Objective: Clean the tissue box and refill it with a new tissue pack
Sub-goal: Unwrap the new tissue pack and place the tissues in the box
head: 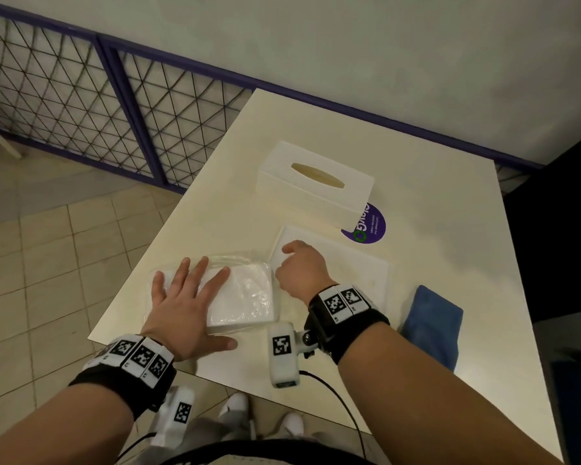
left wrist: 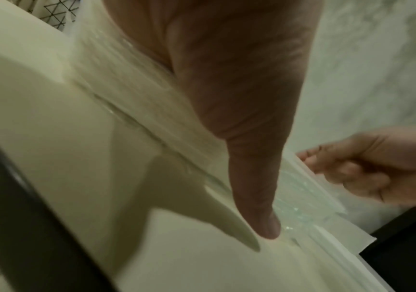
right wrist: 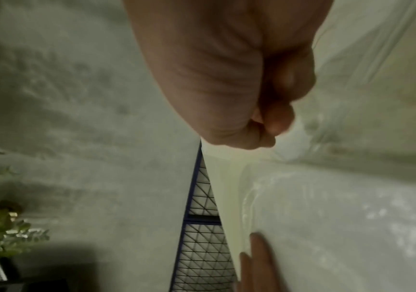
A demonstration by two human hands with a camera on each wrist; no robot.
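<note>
A white tissue box with an oval slot stands upright mid-table. Its flat white base plate lies separately in front of it. A new tissue pack in clear plastic lies near the table's front edge. My left hand presses flat on the pack with fingers spread, and its thumb lies along the pack's near side. My right hand is curled at the pack's right end, over the plate's corner. There the right hand seems to pinch the clear wrapper.
A folded blue cloth lies at the right of the table. A purple round sticker shows beside the box. Behind the table are a wire-mesh fence and a wall. The tiled floor drops off to the left.
</note>
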